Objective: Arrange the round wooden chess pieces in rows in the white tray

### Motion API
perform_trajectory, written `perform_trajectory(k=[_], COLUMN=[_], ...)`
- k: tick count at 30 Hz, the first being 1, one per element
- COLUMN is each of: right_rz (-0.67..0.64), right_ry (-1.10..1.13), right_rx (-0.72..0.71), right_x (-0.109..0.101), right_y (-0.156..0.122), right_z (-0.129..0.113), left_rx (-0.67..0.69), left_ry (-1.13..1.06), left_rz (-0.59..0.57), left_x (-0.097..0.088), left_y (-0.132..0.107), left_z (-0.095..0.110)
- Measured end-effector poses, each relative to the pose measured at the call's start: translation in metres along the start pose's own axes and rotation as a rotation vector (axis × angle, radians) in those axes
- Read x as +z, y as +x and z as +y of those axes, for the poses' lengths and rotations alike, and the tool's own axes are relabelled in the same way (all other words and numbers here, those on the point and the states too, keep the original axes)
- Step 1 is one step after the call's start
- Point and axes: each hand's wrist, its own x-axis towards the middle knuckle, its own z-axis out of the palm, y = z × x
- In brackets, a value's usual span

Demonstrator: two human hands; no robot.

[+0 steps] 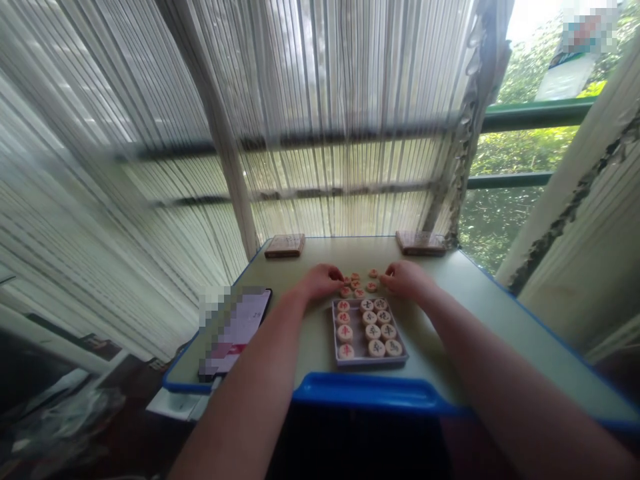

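Note:
A small grey tray (356,359) sits near the front edge of a pale green table (480,313) and holds several round wooden Chinese chess pieces (373,331) with red and black marks. Just beyond the tray lies a loose cluster of several more pieces (358,282). My left hand (319,280) rests at the left of that cluster with its fingers curled down onto the pieces. My right hand (407,278) rests at the right of the cluster, fingers curled the same way. What the fingertips pinch is hidden.
A phone (235,330) lies at the table's left front corner. Two brown wooden box halves stand at the back, one at the left (285,245) and one at the right (421,243). A blue rim (365,393) edges the table. Sheer curtains (320,120) hang behind.

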Motion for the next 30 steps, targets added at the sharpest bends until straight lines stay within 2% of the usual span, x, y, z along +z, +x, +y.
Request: perform_trajectory(k=[2, 5, 10, 14, 20, 23, 26, 30], right_rz=[0.025, 0.089, -0.012, 0.02, 0.037, -0.039, -0.171, -0.175], right_ry=[0.021, 0.092, 0.13, 0.087, 0.06, -0.022, -0.08, -0.113], right_rx=[0.001, -0.106, -0.309, -0.379, -0.252, -0.145, -0.108, -0.115], right_x=[0.0, 0.0, 0.001, 0.003, -0.002, -0.013, -0.024, -0.027], right_y=[-0.001, -0.003, -0.007, -0.007, -0.006, -0.01, -0.014, -0.016], right_z=[-0.001, -0.005, -0.01, -0.012, -0.007, -0.002, 0.0, -0.001], left_rx=[0.003, 0.016, 0.019, 0.011, -0.001, 0.028, 0.085, 0.164], left_ry=[-0.023, -0.068, -0.109, -0.12, -0.094, -0.053, -0.029, 0.011], left_rz=[-0.039, -0.08, -0.127, -0.121, -0.044, 0.037, 0.06, 0.045], left_x=[-0.003, -0.005, -0.005, -0.006, -0.003, 0.001, 0.006, 0.009], left_y=[-0.004, -0.007, -0.007, -0.008, -0.007, -0.004, -0.001, 0.003], left_z=[-0.001, -0.003, -0.003, 0.0, 0.0, 0.003, 0.007, 0.012])
